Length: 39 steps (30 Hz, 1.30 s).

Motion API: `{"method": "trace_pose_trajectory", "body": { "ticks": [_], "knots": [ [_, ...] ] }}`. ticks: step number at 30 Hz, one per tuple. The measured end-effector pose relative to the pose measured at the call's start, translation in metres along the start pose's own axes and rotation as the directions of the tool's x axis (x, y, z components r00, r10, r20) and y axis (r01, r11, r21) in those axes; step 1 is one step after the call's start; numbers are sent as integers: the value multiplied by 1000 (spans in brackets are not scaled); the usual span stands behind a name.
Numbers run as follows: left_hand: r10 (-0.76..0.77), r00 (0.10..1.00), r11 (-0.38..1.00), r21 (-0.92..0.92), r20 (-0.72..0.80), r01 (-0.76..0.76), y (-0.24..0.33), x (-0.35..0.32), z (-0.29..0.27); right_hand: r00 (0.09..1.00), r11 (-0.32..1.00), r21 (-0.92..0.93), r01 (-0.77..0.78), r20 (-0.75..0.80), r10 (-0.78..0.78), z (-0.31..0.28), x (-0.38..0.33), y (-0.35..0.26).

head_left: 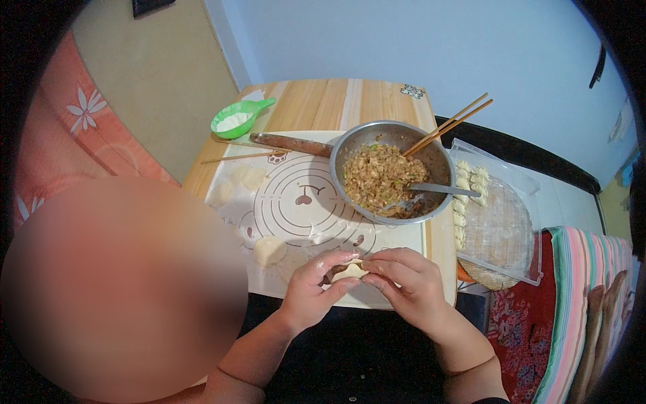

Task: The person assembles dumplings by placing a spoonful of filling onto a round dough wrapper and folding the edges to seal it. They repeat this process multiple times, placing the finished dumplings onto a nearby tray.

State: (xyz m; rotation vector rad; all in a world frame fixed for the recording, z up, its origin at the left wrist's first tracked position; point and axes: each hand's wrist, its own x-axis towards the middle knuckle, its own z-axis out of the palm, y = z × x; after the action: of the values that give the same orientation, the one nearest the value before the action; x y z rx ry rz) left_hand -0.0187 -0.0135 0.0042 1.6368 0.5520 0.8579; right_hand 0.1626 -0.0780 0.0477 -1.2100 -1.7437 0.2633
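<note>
Both hands meet at the near edge of a white kneading mat printed with circles. My left hand and my right hand pinch one small dumpling between their fingertips; a bit of dark filling shows at its left end. Just beyond the hands stands a metal bowl of minced filling with a spoon lying in it and a pair of chopsticks resting on its rim.
Dough pieces and flattened wrappers lie on the mat. A wooden rolling pin and a green scoop of flour sit further back. Finished dumplings line a round woven tray on the right. A blurred area covers the lower left.
</note>
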Motion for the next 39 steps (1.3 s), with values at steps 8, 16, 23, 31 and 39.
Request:
{"method": "trace_pose_trajectory", "body": {
  "ticks": [8,16,23,31,39],
  "knots": [
    [45,998,974,221,38,-53,4,1,-3,996,990,109,-91,32,88,2,-1,2],
    [67,997,980,185,38,-73,2,2,-1,913,835,374,-403,105,394,4,-7,2],
    [60,998,980,191,-6,-58,1,1,0,946,912,271,-308,-15,324,5,-2,-5],
    [106,993,919,376,42,-114,5,3,1,970,960,133,-245,46,241,5,-7,3],
    [166,986,977,136,-9,-163,1,5,1,959,947,170,-273,-25,282,6,-10,1]
  ]
}}
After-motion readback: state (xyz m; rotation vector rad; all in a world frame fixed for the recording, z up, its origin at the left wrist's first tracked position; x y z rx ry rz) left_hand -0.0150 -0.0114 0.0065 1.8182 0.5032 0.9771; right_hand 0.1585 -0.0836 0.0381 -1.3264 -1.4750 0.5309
